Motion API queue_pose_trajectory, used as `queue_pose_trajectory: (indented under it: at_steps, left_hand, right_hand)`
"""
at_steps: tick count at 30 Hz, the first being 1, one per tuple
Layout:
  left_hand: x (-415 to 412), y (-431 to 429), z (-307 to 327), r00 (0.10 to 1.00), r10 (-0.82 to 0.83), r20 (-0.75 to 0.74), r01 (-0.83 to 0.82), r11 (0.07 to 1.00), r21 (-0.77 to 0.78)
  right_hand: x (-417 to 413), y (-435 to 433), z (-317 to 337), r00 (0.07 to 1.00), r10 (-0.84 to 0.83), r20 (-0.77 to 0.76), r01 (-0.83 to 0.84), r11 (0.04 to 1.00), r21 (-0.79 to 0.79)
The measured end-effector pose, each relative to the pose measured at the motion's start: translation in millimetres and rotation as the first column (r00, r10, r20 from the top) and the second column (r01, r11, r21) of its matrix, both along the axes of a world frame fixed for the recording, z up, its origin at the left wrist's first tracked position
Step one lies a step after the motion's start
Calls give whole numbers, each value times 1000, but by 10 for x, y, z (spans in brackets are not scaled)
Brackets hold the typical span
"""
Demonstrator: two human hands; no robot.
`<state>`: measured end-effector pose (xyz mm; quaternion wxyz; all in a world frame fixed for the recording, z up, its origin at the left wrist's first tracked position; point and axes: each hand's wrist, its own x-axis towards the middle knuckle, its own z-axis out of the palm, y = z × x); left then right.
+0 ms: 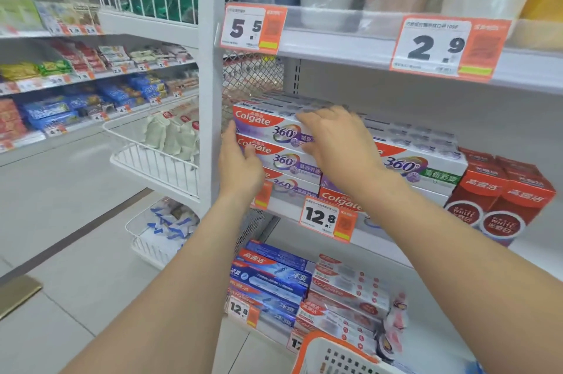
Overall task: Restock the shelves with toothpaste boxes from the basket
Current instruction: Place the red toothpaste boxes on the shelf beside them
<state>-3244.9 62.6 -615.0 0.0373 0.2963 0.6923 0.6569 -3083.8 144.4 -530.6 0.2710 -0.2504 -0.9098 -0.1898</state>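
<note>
Cardboard toothpaste boxes (pixel 283 160) are stacked at the left end of the middle shelf (pixel 285 204), at frame centre. The top box (pixel 265 126) is judged to be in alignment, not yet released.

The left hand (pixel 240 160) is laid with straight fingers against the left ends of the upper boxes, thumb on the front face. The right hand (pixel 335 139) is spread flat over the top box, fingers apart. Nothing is clamped by either hand.

The basket (pixel 316 340) is seen at the lower edge, right of centre; its contents cannot be made out.

Hazards:
- The stack may be skewed if uneven pressure is applied from the two sides.
- Front boxes may be tipped off the shelf lip if the top box is drawn forward.
- The price label (pixel 327 218) below may be dislodged by a forearm.
</note>
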Motion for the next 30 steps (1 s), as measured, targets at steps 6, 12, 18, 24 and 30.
queue_pose_trajectory:
  at_steps: [6,12,18,24,30]
  left_hand:
    - [-56,37,-42,999,6,42,-7,999,41]
    - [11,-4,2,999,-2,48,-1,998,57]
    - [31,-43,-2,999,-4,-46,2,999,-40]
    - [494,-215,65,953,152,-263,-178,981,-77]
    - [1256,-388,81,894,-312,-321,87,824,-560]
  right_hand:
    - [22,-10,69,1000,25,1,-24,995,-96]
    - [45,-14,86,999,42,-1,-42,992,-123]
    - [54,9,38,996,84,10,-83,995,-54]
    - [231,-134,-48,979,170,-112,-146,970,194]
    - [1095,-727,-517,983,107,-152,-124,987,-106]
